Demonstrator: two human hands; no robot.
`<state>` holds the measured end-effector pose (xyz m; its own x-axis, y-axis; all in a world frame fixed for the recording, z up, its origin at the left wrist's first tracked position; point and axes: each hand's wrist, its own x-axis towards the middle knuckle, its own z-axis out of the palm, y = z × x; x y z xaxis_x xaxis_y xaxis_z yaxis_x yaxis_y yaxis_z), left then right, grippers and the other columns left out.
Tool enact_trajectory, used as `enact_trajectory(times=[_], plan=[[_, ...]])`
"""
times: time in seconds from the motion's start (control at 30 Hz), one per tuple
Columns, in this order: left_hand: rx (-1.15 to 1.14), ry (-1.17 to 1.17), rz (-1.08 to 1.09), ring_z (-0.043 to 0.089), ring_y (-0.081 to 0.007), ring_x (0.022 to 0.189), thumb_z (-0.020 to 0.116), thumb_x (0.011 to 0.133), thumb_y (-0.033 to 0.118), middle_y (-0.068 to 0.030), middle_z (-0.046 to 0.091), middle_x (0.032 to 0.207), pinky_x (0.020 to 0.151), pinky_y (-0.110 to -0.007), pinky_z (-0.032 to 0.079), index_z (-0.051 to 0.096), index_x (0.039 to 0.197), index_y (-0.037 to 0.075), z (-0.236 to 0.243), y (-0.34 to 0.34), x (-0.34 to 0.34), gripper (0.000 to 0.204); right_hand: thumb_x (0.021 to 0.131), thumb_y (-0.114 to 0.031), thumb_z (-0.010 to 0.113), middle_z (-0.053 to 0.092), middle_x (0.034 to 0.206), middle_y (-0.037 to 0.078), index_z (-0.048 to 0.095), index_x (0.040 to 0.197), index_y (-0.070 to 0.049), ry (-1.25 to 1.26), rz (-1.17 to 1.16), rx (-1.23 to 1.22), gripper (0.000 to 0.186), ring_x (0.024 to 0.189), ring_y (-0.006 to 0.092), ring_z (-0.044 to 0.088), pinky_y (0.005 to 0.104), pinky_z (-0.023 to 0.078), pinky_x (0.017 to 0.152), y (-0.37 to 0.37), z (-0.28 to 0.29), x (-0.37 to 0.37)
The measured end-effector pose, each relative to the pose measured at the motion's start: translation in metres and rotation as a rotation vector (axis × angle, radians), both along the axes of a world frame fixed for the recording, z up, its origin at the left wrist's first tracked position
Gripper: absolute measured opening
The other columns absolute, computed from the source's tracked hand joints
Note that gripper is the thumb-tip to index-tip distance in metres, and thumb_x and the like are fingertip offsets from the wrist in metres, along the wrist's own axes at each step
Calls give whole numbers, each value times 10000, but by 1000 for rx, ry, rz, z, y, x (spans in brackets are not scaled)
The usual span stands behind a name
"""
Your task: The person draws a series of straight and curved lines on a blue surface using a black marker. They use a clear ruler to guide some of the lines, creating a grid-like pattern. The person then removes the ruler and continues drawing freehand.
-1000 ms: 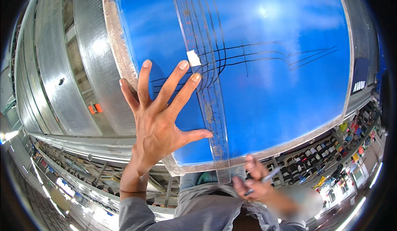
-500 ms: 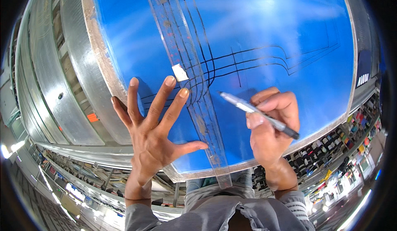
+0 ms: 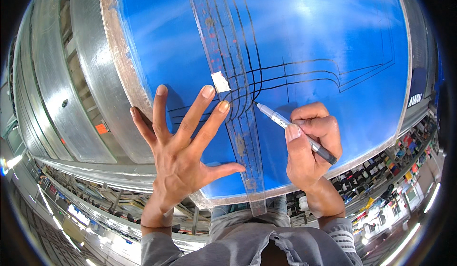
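Observation:
My left hand lies with fingers spread over a blue panel. Its thumb and index fingertip rest on a long clear ruler, which crosses the panel from the far edge to past the near edge. A scrap of white tape sticks to the ruler by my fingertips. In my right hand is a marker pen with a pale barrel and dark end, pinched between thumb and fingers. Its tip meets the panel beside the ruler's right edge, near curved black lines.
A worn pale border frames the panel. To the left stand curved metallic panels. Shelves of many small items show beyond the near right edge, and more racks run along the lower left.
The pen tip has come down to the panel beside the ruler, and the pen is less blurred. My left hand stays spread on the ruler. The whole panel sits slightly further right in view.

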<state>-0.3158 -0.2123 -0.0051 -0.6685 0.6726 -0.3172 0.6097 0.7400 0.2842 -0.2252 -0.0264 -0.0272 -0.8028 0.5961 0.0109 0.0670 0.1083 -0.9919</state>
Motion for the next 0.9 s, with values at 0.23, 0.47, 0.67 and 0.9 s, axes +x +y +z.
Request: enact_trajectory(times=[0.23,0.47,0.67,0.9], plan=[[8,2,-3,118,-423,1419,725,384,781,25,415,1472,1080,-711,5,575,1299,266,2,3,-1,1061,772,36,674,611,760,169,544,801,29,26,34,24,134,533,86,459,226,344,454,5,0,-3],[48,70,-24,164,-388,1420,737,376,768,26,431,1464,1114,-651,46,554,1322,267,0,1,-1,1086,750,51,667,601,748,155,547,780,25,-88,128,93,127,545,127,489,254,377,460,0,19,28],[87,113,-18,176,-355,1423,708,376,800,49,440,1456,1132,-633,49,560,1313,282,-9,-1,0,1081,751,43,672,598,782,166,544,788,29,-139,215,108,135,568,160,532,258,425,493,-10,31,74],[144,144,-20,180,-350,1423,712,365,793,55,443,1453,1133,-637,58,558,1315,296,-9,-4,1,1083,729,48,667,596,765,167,533,781,31,-131,220,124,145,554,163,520,271,419,483,-18,35,104]])
